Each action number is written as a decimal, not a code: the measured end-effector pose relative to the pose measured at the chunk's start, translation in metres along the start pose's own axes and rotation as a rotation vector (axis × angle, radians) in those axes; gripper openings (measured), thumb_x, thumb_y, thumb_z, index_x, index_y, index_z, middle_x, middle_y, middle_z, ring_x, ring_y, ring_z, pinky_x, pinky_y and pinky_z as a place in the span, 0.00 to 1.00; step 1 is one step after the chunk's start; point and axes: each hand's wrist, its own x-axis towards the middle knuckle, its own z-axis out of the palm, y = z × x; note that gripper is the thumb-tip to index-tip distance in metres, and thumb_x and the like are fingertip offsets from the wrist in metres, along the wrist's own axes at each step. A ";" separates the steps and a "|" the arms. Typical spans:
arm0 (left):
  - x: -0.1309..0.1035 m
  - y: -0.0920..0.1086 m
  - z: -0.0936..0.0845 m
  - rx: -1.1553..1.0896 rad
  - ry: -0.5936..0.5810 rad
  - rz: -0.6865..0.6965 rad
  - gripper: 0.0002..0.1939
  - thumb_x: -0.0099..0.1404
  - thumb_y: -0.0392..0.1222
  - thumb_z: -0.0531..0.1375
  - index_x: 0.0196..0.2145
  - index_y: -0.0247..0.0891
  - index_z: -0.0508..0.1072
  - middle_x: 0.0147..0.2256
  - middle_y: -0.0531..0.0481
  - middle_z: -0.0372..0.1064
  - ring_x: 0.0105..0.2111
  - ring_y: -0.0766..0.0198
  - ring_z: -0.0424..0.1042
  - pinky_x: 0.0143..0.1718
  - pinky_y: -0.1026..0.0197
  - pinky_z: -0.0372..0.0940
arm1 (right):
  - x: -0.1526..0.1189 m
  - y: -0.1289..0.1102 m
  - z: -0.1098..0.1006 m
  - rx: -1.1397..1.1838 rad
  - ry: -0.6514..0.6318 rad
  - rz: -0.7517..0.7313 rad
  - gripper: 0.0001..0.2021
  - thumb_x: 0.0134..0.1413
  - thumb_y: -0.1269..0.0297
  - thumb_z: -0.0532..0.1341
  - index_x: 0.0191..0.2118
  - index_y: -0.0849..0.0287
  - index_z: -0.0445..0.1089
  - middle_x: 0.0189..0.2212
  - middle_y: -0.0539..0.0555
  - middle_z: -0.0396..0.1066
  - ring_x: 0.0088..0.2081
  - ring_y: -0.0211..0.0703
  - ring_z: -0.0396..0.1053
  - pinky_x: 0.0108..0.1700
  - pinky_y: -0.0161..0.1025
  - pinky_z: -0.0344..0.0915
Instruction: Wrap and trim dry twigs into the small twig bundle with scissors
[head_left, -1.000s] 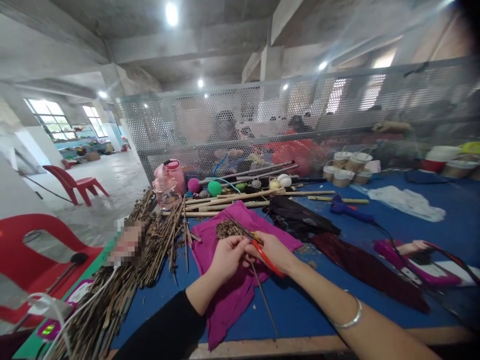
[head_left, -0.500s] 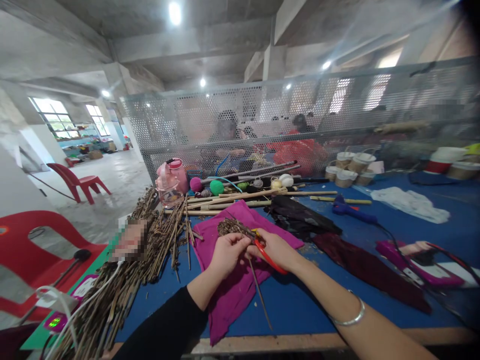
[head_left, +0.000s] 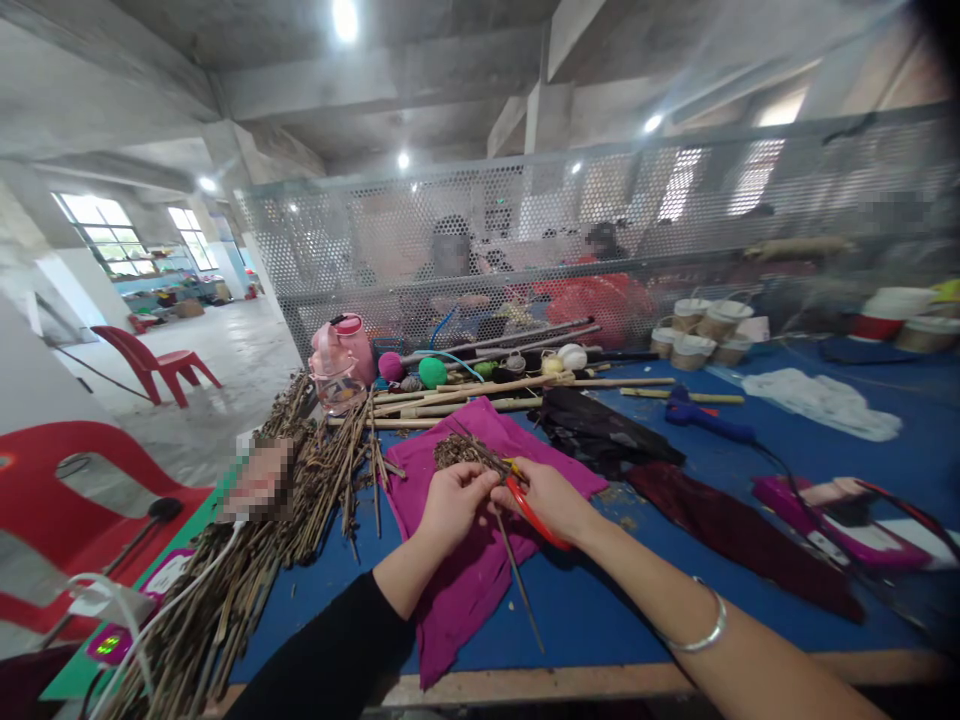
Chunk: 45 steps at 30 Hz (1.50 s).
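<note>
My left hand (head_left: 455,502) is pinched on a thin dried stem (head_left: 519,580) that slants down toward the table's front edge. Close against it on the right, my right hand (head_left: 551,497) grips red-handled scissors (head_left: 534,514), whose blades are mostly hidden by the fingers. Just beyond both hands lies a clump of dried brown plant heads (head_left: 459,450). Under the hands a magenta cloth (head_left: 450,630) is spread on the blue table (head_left: 337,615).
Dried stalks (head_left: 247,570) are heaped at left beside a pink jug (head_left: 341,370). Yarn balls (head_left: 433,373) and sticks lie behind. At right are dark cloths (head_left: 735,530), a blue glue gun (head_left: 709,420) and a magenta device (head_left: 847,530). People sit behind the mesh screen.
The view has shifted very slightly. Both hands keep nearly the same place and hold.
</note>
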 end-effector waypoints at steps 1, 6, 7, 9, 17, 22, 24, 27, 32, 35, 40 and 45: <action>0.000 -0.001 0.000 0.000 -0.005 0.003 0.17 0.52 0.51 0.60 0.23 0.32 0.68 0.15 0.53 0.63 0.13 0.74 0.60 0.12 0.72 0.55 | 0.000 0.000 0.000 0.002 -0.003 -0.004 0.17 0.45 0.50 0.58 0.36 0.59 0.65 0.27 0.53 0.70 0.26 0.39 0.64 0.26 0.33 0.55; 0.001 -0.006 -0.001 -0.016 -0.008 0.015 0.17 0.52 0.52 0.60 0.24 0.32 0.68 0.15 0.53 0.63 0.14 0.73 0.61 0.13 0.71 0.56 | 0.003 0.001 -0.003 0.051 -0.039 -0.029 0.17 0.46 0.51 0.57 0.37 0.60 0.63 0.28 0.53 0.70 0.27 0.39 0.65 0.27 0.32 0.57; 0.001 -0.005 0.000 -0.021 0.002 0.010 0.17 0.51 0.52 0.60 0.24 0.32 0.67 0.15 0.53 0.63 0.14 0.73 0.61 0.13 0.71 0.56 | 0.003 0.002 -0.003 0.062 -0.047 -0.031 0.17 0.46 0.52 0.57 0.37 0.60 0.63 0.28 0.52 0.69 0.27 0.38 0.65 0.28 0.32 0.57; 0.000 -0.003 0.001 -0.036 0.023 -0.008 0.18 0.50 0.53 0.61 0.24 0.32 0.67 0.15 0.53 0.64 0.14 0.73 0.62 0.14 0.71 0.56 | 0.004 0.005 -0.003 0.068 -0.051 -0.033 0.16 0.46 0.52 0.57 0.36 0.60 0.63 0.28 0.52 0.70 0.28 0.38 0.65 0.28 0.33 0.57; -0.001 -0.001 0.004 -0.051 0.014 -0.041 0.18 0.50 0.52 0.61 0.24 0.33 0.66 0.15 0.53 0.64 0.12 0.73 0.61 0.12 0.72 0.54 | 0.003 0.003 -0.004 0.127 -0.066 -0.035 0.18 0.45 0.52 0.59 0.39 0.60 0.63 0.30 0.52 0.70 0.29 0.38 0.66 0.29 0.33 0.58; -0.001 -0.004 0.005 -0.071 0.010 -0.039 0.18 0.49 0.53 0.61 0.23 0.33 0.65 0.15 0.54 0.63 0.12 0.74 0.60 0.12 0.71 0.55 | 0.000 -0.003 -0.002 0.103 -0.024 -0.043 0.17 0.46 0.52 0.58 0.37 0.60 0.64 0.29 0.53 0.70 0.27 0.38 0.66 0.28 0.32 0.57; -0.001 -0.003 0.006 -0.067 0.021 -0.026 0.18 0.49 0.53 0.61 0.24 0.33 0.66 0.15 0.55 0.63 0.12 0.74 0.60 0.12 0.71 0.55 | -0.001 -0.004 -0.001 0.080 0.006 -0.047 0.16 0.45 0.52 0.58 0.36 0.59 0.65 0.29 0.53 0.70 0.28 0.39 0.65 0.27 0.32 0.56; -0.002 -0.001 0.006 -0.058 0.038 -0.010 0.18 0.48 0.53 0.62 0.24 0.33 0.66 0.15 0.55 0.63 0.12 0.74 0.59 0.12 0.71 0.54 | -0.001 -0.005 0.000 0.081 0.018 -0.054 0.16 0.44 0.52 0.59 0.36 0.59 0.67 0.29 0.53 0.70 0.28 0.39 0.65 0.27 0.32 0.56; -0.004 0.002 0.005 -0.057 0.033 -0.011 0.17 0.51 0.51 0.61 0.23 0.33 0.65 0.15 0.54 0.64 0.12 0.74 0.60 0.11 0.72 0.53 | 0.002 -0.003 -0.003 0.045 0.006 -0.043 0.16 0.45 0.50 0.58 0.32 0.60 0.68 0.24 0.51 0.69 0.24 0.37 0.62 0.24 0.31 0.53; -0.003 0.001 0.005 -0.045 0.026 -0.007 0.16 0.52 0.51 0.60 0.24 0.33 0.65 0.15 0.53 0.64 0.12 0.74 0.59 0.11 0.72 0.53 | 0.004 0.000 -0.005 0.013 0.008 -0.059 0.17 0.46 0.49 0.56 0.27 0.60 0.67 0.21 0.50 0.67 0.23 0.36 0.60 0.23 0.31 0.51; -0.001 -0.002 0.003 -0.013 0.015 0.018 0.17 0.53 0.53 0.58 0.25 0.32 0.67 0.17 0.52 0.65 0.13 0.74 0.60 0.12 0.72 0.54 | 0.006 0.004 -0.006 -0.065 0.002 -0.063 0.17 0.47 0.47 0.56 0.27 0.59 0.66 0.23 0.52 0.69 0.24 0.37 0.62 0.24 0.31 0.51; 0.001 -0.003 0.001 0.007 -0.005 0.030 0.19 0.53 0.54 0.58 0.24 0.32 0.67 0.16 0.53 0.64 0.11 0.75 0.59 0.12 0.71 0.53 | 0.003 0.005 -0.006 -0.111 -0.008 -0.049 0.19 0.44 0.46 0.58 0.34 0.57 0.65 0.28 0.54 0.71 0.27 0.40 0.65 0.26 0.32 0.53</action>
